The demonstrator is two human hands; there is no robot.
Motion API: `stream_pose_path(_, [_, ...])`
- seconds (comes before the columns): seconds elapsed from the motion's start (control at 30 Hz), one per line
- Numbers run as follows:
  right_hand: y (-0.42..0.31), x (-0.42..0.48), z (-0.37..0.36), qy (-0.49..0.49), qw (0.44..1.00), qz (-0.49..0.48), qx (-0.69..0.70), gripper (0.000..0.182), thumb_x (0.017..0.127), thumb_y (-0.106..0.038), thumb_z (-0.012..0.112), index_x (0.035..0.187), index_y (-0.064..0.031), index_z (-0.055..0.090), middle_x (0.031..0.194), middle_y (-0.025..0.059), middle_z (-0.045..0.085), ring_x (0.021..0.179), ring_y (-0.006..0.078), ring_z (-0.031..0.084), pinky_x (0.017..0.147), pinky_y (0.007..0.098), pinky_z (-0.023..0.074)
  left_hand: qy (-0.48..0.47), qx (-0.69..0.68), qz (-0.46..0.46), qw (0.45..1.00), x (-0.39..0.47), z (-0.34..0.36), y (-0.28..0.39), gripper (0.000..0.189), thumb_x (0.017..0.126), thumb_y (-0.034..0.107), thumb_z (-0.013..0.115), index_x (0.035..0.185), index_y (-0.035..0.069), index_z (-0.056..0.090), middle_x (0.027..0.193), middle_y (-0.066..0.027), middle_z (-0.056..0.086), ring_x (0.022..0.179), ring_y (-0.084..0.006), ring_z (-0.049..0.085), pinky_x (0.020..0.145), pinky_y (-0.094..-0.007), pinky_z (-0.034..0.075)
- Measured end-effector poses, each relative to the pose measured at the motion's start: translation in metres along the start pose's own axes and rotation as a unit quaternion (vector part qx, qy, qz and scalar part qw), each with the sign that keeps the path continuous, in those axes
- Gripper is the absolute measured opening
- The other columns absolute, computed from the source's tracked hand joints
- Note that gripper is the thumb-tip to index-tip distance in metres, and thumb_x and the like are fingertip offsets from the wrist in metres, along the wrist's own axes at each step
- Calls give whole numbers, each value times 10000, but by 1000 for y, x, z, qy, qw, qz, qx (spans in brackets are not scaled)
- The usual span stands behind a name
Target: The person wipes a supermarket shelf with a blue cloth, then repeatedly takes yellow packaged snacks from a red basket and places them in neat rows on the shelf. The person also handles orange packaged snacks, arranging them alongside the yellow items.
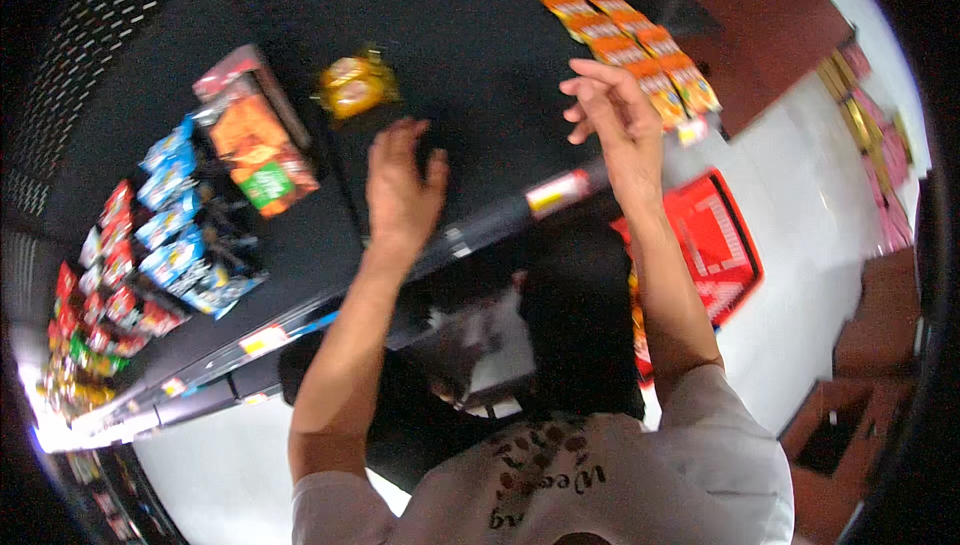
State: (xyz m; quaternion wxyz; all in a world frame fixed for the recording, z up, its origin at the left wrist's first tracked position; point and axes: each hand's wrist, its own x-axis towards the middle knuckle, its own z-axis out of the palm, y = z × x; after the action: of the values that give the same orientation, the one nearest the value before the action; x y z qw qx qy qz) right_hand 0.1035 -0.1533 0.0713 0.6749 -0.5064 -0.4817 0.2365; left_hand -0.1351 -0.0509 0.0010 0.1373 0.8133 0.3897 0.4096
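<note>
My left hand (403, 188) hovers over the black shelf (465, 34), thumb spread from the fingers, holding nothing that I can see. Just beyond its fingertips is a yellow snack packet (356, 87) in shiny wrapping. My right hand (624, 124) is raised at the shelf's right side, its fingers loosely bent and apart. It partly covers a sheet of joined orange sachets (619, 34), and whether it touches them is unclear. Left of my left hand, a carton with orange packs (259, 143) sits on the shelf.
Blue snack bags (169, 218) and red packets (116, 237) stand in rows at the left. Price tags (559, 194) line the shelf's front edge. A red plastic basket or sign (716, 245) is below on the right, by the pale floor (802, 192). Perforated panelling (97, 42) rises at the back left.
</note>
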Motion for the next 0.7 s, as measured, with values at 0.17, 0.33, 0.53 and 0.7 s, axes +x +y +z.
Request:
stream_pose_path(0.17, [81, -106, -171, 94, 974, 117, -173, 290, 1069, -188, 594, 1322, -50, 625, 1100, 64, 719, 892, 122, 668, 713, 261, 563, -65, -13, 18, 998, -11, -4, 16, 296, 934, 93, 692, 1222, 26, 683, 1255, -181, 660, 1187, -350, 626, 1041, -434, 505])
stream_pose_path(0.33, [199, -276, -308, 40, 932, 306, -188, 512, 951, -384, 738, 1299, -21, 640, 977, 54, 719, 826, 161, 670, 767, 287, 563, -103, -31, -1, 994, -17, 1, 21, 289, 962, 109, 684, 1240, 31, 678, 1243, -172, 666, 1074, -312, 684, 934, -396, 555])
stream_pose_path(0.53, [231, -342, -280, -289, 700, 231, -611, 847, 725, -247, 889, 1466, -106, 501, 1499, 163, 519, 1376, 345, 487, 1117, 516, 453, -108, -41, -21, 993, -26, -7, 14, 272, 992, 116, 671, 1254, 41, 684, 1200, -136, 674, 1020, -223, 686, 824, -341, 572])
stream_pose_path(0.7, [238, -352, -272, -284, 628, 345, -638, 780, 785, -214, 800, 1486, -101, 478, 1467, 169, 552, 1388, 331, 498, 1097, 478, 474, -101, -76, -17, 992, -26, -4, 24, 272, 999, 115, 666, 1262, 45, 687, 1192, -113, 688, 1018, -191, 685, 803, -318, 571])
